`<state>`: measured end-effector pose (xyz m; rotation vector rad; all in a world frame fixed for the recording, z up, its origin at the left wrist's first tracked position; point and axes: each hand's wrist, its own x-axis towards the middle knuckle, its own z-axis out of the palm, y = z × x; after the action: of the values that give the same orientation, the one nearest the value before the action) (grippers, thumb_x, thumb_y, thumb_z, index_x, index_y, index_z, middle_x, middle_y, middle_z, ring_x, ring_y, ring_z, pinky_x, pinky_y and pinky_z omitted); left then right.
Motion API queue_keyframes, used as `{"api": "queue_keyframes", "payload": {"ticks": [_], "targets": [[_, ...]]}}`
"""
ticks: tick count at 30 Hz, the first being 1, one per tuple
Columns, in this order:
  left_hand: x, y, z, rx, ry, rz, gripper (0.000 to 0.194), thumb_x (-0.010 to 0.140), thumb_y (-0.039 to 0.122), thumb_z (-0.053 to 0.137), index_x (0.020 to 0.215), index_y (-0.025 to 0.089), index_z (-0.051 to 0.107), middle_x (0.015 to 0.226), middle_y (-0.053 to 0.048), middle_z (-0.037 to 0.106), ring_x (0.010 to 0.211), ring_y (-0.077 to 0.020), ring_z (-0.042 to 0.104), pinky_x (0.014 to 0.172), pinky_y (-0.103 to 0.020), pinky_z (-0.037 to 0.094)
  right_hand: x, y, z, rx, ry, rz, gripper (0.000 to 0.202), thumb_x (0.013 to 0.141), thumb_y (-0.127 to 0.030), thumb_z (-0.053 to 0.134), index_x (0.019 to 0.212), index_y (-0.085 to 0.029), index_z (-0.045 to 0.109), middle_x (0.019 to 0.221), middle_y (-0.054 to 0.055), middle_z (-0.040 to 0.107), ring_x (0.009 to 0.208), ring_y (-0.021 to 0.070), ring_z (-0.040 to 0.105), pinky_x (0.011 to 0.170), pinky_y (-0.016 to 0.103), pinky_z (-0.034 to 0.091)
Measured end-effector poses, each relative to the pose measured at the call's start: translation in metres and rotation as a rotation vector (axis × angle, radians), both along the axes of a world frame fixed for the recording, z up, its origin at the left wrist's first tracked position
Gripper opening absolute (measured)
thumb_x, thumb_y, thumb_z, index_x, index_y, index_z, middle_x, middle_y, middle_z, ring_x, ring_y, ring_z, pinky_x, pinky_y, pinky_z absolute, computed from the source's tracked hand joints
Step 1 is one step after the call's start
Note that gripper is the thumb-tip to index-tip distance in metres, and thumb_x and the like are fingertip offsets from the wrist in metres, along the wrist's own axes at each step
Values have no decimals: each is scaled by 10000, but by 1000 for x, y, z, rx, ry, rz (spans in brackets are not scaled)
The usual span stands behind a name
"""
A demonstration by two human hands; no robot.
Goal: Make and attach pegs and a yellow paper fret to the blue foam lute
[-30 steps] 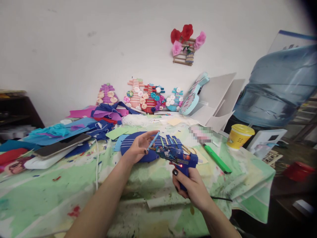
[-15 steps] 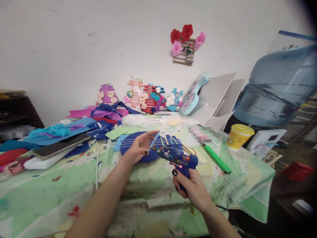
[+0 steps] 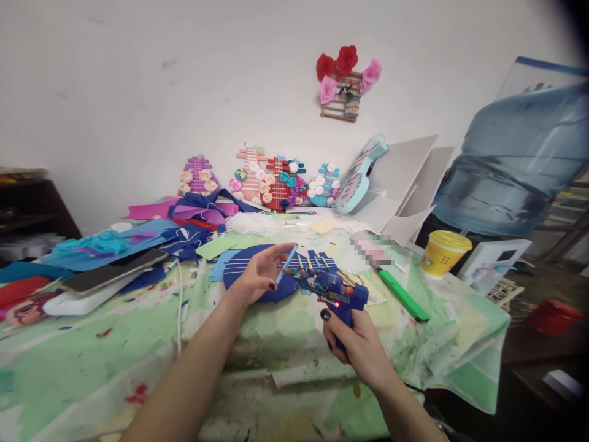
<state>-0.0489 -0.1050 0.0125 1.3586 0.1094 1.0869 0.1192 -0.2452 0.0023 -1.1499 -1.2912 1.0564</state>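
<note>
Left fingers (image 3: 272, 285) pinching a light-blue strip (image 3: 286, 262), right hand (image 3: 356, 344) gripping a blue glue gun (image 3: 338, 293) beside them, blue lute shape (image 3: 271, 294) beneath on the cloth-covered bench (image 3: 257, 362), water bottle (image 3: 515, 159) right, white wall (image 3: 151, 92) beyond.

Glue gun (image 3: 353, 298): smooth blue plastic
Light-blue stick (image 3: 288, 264): smooth, matt
Tablecloth (image 3: 276, 350): creased, stained
Water bottle (image 3: 515, 159): glossy, see-through plastic
Wall flowers (image 3: 346, 60): matt, crinkled paper

deep-blue glue gun (image 3: 352, 299), pale-blue strip (image 3: 287, 263), dark-blue lute shape (image 3: 271, 290) with white stripes, green-and-white tablecloth (image 3: 221, 383)
</note>
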Motion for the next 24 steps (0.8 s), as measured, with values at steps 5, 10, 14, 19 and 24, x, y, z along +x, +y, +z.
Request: {"api": "queue_keyframes", "payload": {"ticks": [5, 10, 14, 19, 24], "targets": [[0, 3, -2, 3, 4, -5, 761, 392, 209, 807, 1120, 148, 597, 1192, -128, 556, 1050, -285, 506, 831, -303, 408, 1, 3, 6, 18, -22, -31, 471, 775, -535, 509, 504, -165, 400, 377, -71, 319, 301, 27, 286, 318, 175, 164], [1, 3, -1, 12, -6, -1, 775, 384, 256, 826, 1116, 143, 600, 1214, -137, 540, 1083, -296, 483, 855, -319, 402, 1, -1, 7, 17, -18, -4, 438, 771, -526, 518, 547, -165, 411, 413, -63, 363, 310, 27, 296, 315, 173, 175], [0, 2, -1, 8, 1, -13, 788, 370, 261, 836, 1114, 146, 603, 1212, -132, 540, 1086, -292, 473, 866, -326, 395, 1, 1, 6, 1, -7, -21, 440, 757, -534, 528, 544, -166, 414, 407, -62, 367, 304, 28, 297, 308, 171, 173], [0, 4, -3, -1, 20, 7, 776, 356, 227, 834, 1097, 154, 614, 1175, -120, 561, 1026, -263, 497, 778, -279, 415, 1, 8, 10, 16, 9, -82, 478, 736, -554, 537, 490, -168, 401, 354, -68, 335, 285, 27, 286, 306, 171, 167], [0, 4, -3, 6, 5, -7, 787, 355, 241, 838, 1104, 157, 610, 1171, -126, 563, 1014, -265, 511, 791, -281, 410, 1, 9, 7, 11, 8, -34, 486, 747, -558, 525, 491, -163, 406, 365, -68, 331, 291, 24, 288, 306, 167, 164]]}}
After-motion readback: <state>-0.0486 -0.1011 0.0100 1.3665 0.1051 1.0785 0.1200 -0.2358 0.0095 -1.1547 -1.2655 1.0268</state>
